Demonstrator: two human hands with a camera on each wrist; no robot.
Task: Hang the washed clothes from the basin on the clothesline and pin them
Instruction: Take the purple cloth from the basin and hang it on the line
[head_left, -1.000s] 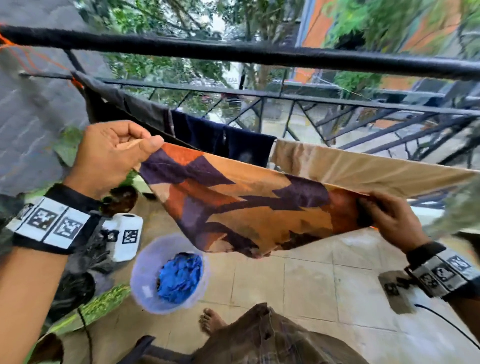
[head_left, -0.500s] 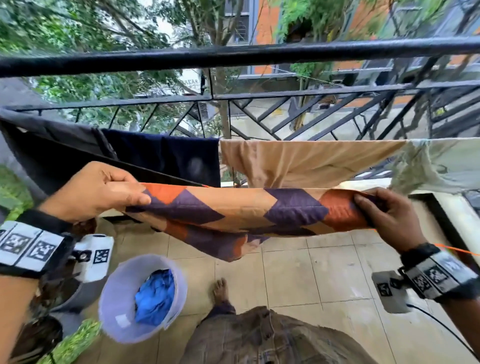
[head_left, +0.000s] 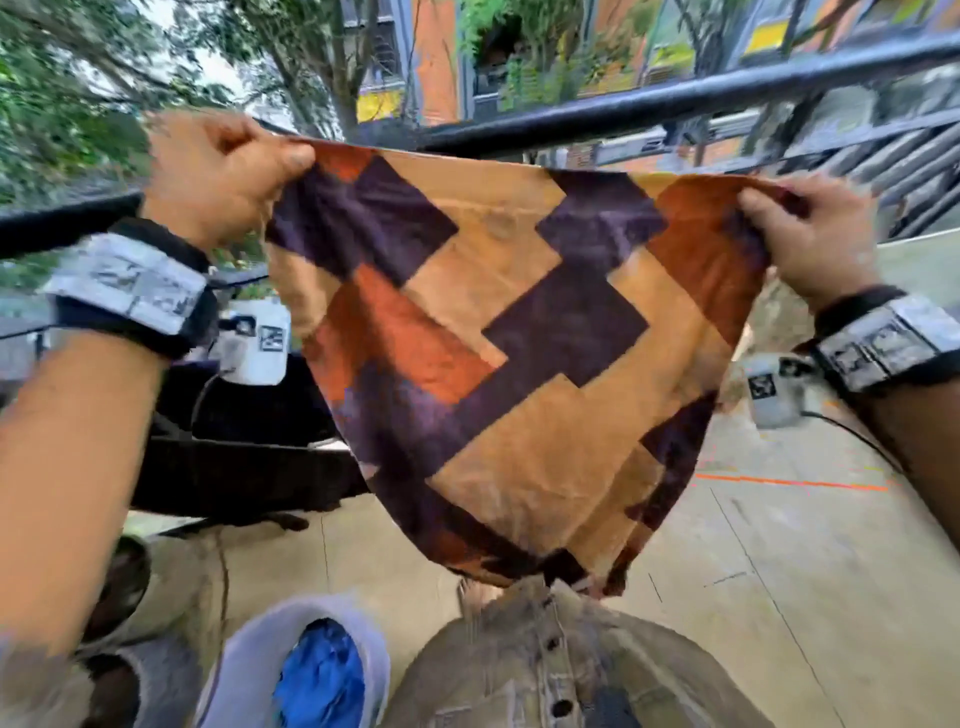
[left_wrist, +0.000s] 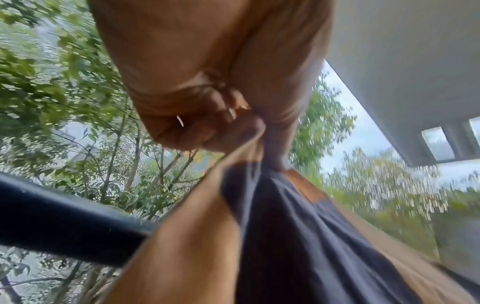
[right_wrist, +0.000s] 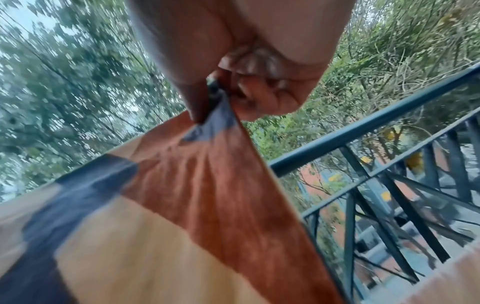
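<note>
A patterned cloth (head_left: 498, 332) in orange, purple and tan blocks hangs spread between both hands, raised to the height of the black top rail (head_left: 675, 106). My left hand (head_left: 228, 176) pinches its upper left corner, and the left wrist view shows the fingers (left_wrist: 207, 127) curled on the gathered cloth (left_wrist: 285, 226). At the upper right corner, my right hand (head_left: 800, 234) grips the cloth (right_wrist: 207, 195) between thumb and curled fingers (right_wrist: 262, 96). The pale basin (head_left: 249, 660) stands on the floor below with a blue garment (head_left: 322, 680) in it.
A black metal railing (right_wrist: 376, 185) with diagonal bars runs ahead. Dark clothes (head_left: 249, 457) hang low at the left. An orange line (head_left: 789, 483) crosses low at the right. The tiled floor (head_left: 779, 597) stretches to the right. Trees and buildings lie beyond the rail.
Both hands have lifted the patterned cloth from below the hung clothes up to rail height, and it now hangs open and full-length. The view has tilted.
</note>
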